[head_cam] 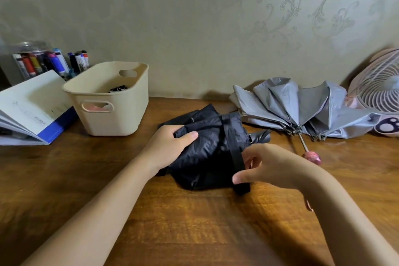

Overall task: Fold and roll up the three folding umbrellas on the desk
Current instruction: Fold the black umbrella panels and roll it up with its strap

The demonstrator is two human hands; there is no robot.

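Observation:
A black folding umbrella [207,151] lies bundled in the middle of the wooden desk [172,222]. My left hand [168,147] grips its crumpled fabric from the left, thumb on top. My right hand [265,166] pinches the umbrella's black closure strap [237,166], which runs over the bundle and hangs toward me. Behind to the right, a grey umbrella [302,106] with a pink handle [312,156] lies half collapsed, its canopy fanned out against the wall. I see no third umbrella on the desk top.
A cream plastic basket [108,101] stands at the back left holding something dark and something pink. Left of it lie an open book [32,106] and a jar of markers [43,60]. A pink fan [380,90] leans at the far right.

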